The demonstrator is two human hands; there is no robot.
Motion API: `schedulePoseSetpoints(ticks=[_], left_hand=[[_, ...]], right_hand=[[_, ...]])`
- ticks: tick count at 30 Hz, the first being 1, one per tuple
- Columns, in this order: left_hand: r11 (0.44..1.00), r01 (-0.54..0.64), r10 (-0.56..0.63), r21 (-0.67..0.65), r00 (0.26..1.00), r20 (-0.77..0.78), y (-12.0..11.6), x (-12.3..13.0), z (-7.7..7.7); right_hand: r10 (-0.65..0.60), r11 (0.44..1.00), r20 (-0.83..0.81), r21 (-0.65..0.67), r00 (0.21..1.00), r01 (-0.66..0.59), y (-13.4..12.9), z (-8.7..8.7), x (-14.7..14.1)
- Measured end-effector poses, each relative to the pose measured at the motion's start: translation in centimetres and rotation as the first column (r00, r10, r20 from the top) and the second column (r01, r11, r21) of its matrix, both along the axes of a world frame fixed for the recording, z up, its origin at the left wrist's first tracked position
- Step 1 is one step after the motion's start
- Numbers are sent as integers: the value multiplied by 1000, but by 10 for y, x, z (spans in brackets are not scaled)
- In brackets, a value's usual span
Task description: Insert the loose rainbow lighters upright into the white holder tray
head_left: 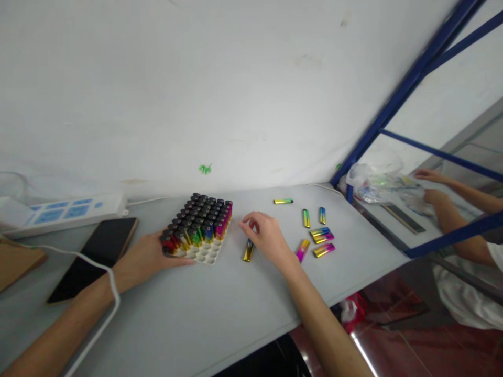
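Note:
My left hand (pixel 147 259) grips the near left corner of a white tray (pixel 210 256), with the thumb along its front edge. Rows of upright lighters (pixel 202 217) with black tops and multicoloured metallic bodies fill most of the tray. Several round holes at its near right corner hold nothing. My right hand (pixel 247 228) hovers just right of the tray, its fingers loosely curved and slightly apart, with nothing visible between them. Beneath it a gold lighter (pixel 248 251) lies on the grey table (pixel 236 319), its dark end partly behind the thumb.
Several loose lighters (pixel 323 237) lie to the right. At left are a power strip (pixel 66 212), a dark phone-like slab (pixel 94 256) and a white cable (pixel 112 277). A blue metal frame (pixel 377 123) stands at right; beyond it another person's hands (pixel 434 196) are near plastic bags (pixel 369 183).

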State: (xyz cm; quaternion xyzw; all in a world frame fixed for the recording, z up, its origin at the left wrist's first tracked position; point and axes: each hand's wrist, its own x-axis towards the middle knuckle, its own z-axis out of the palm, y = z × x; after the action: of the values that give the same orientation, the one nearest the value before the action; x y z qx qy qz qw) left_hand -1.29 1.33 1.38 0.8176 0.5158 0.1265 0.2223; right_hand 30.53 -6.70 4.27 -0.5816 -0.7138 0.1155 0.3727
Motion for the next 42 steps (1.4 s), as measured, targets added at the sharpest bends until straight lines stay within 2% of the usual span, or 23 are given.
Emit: schedulePoseSetpoints(ticks=[3,7,11,16,20,23,28,33,35,37,40,42], left_hand=[[998,-53,54,15,998,-13,-8,10,7],[996,-85,85,19,996,8,-22,28,16],[994,-101,100,40,994,40,-29,37,19],[991,-129,126,41,989,74,-37,46,13],[983,-121,106,135,988,114,-46,56,8],[980,-104,82,170,988,135,-50,60,5],[983,-81,61,167,990,124,-51,60,6],[971,-115,86,209,986,141,-53,60,5],[969,-107,80,222,989,126,-52,59,4],[966,-91,69,242,993,97,-50,58,1],[961,-66,52,267,997,58,-45,57,-3],[962,-48,40,269,999,37,-43,56,-3]], right_hand=[[-116,993,-10,31,993,116,-21,-3,23],[-258,965,22,50,966,257,-66,-12,50],[-445,893,39,87,895,441,-99,-11,81],[-588,809,102,103,802,579,-98,5,144],[-672,739,137,57,728,671,-94,10,182],[-664,743,138,14,735,669,-98,-1,185],[-623,779,154,39,767,625,-99,-22,160],[-602,798,101,65,792,598,-95,-8,143],[-612,790,80,81,786,607,-99,-2,147],[-651,759,79,92,755,645,-105,-1,157],[-696,716,124,49,707,697,-114,-13,176],[-695,712,148,4,704,702,-116,-24,185]])
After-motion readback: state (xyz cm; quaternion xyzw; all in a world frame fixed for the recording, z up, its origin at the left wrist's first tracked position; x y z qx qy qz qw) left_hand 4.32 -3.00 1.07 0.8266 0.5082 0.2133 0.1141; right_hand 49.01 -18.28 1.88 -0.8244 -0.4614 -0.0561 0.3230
